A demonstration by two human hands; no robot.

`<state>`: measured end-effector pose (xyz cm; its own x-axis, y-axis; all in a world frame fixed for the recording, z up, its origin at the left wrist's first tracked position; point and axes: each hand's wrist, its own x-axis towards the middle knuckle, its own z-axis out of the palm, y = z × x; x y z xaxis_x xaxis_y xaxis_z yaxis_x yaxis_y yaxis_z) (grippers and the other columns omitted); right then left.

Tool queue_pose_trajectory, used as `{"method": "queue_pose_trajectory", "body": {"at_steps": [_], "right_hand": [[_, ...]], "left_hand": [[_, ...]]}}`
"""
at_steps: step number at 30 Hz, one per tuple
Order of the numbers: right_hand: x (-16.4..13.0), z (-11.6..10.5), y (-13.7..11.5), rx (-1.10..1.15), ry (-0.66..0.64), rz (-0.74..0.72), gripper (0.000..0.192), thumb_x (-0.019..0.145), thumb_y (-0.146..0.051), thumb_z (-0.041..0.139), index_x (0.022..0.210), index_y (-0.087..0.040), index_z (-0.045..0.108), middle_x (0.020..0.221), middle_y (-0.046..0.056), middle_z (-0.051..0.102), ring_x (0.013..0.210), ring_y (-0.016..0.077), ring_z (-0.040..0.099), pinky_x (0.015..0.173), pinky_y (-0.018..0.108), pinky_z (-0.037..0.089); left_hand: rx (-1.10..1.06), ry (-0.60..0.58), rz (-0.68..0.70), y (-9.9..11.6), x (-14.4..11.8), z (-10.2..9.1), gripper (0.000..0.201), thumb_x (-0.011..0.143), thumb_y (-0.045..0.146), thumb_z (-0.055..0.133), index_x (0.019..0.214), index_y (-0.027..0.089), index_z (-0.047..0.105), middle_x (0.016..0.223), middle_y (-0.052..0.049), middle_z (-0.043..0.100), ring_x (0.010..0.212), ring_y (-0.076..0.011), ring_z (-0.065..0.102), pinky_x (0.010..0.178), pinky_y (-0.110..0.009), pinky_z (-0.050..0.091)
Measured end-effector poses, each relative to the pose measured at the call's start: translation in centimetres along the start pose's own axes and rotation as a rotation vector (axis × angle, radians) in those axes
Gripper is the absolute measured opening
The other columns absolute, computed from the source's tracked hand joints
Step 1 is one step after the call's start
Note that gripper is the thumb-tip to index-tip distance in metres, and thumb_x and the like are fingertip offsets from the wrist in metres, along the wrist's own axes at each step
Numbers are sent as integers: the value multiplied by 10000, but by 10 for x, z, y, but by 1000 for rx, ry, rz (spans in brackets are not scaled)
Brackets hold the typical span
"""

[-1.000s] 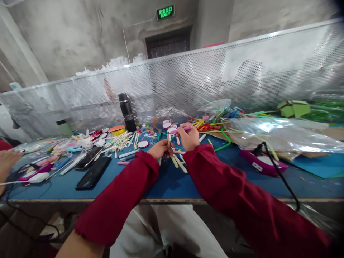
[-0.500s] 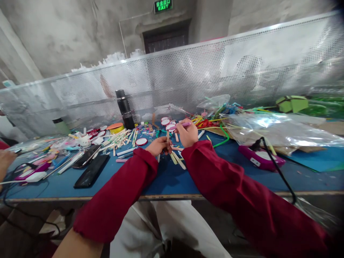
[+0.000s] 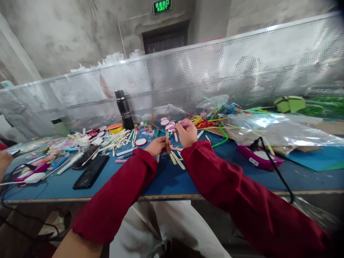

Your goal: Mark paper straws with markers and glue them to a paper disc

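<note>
Between the fingertips of my left hand a small wooden craft stick is pinched nearly upright. My right hand is closed round a pink marker pen, whose tip points left and is close to the top of the stick; I cannot tell whether they touch. Below my hands, pale craft sticks lie on the blue tabletop. White discs with red rims lie just behind my hands, and another red-rimmed disc is to the left.
A black flask stands before the perforated metal screen. Left lie a black phone, heaped sticks and craft scraps. On the right are a purple device with a black cable and clear plastic bags. Another person's hand shows far left.
The view has shifted very slightly. Both hands keep the same hold, with the pen still at the upper end of the stick.
</note>
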<state>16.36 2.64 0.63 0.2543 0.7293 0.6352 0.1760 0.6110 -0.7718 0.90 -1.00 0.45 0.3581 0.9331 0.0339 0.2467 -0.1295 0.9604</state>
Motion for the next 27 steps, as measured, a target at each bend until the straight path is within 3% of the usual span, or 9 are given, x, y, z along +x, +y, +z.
{"method": "queue_pose_trajectory", "body": {"at_steps": [27], "right_hand": [[0,-1,-2,-10,3,-17,113,790,-310,568,700,-248,538,564,-38,625,554,168,583,606,302,438]], "left_hand": [[-21,2,8,-1,0,0,93,769,168,580,831,174,511,562,4,635,398,-86,482,414,-213,211]]}}
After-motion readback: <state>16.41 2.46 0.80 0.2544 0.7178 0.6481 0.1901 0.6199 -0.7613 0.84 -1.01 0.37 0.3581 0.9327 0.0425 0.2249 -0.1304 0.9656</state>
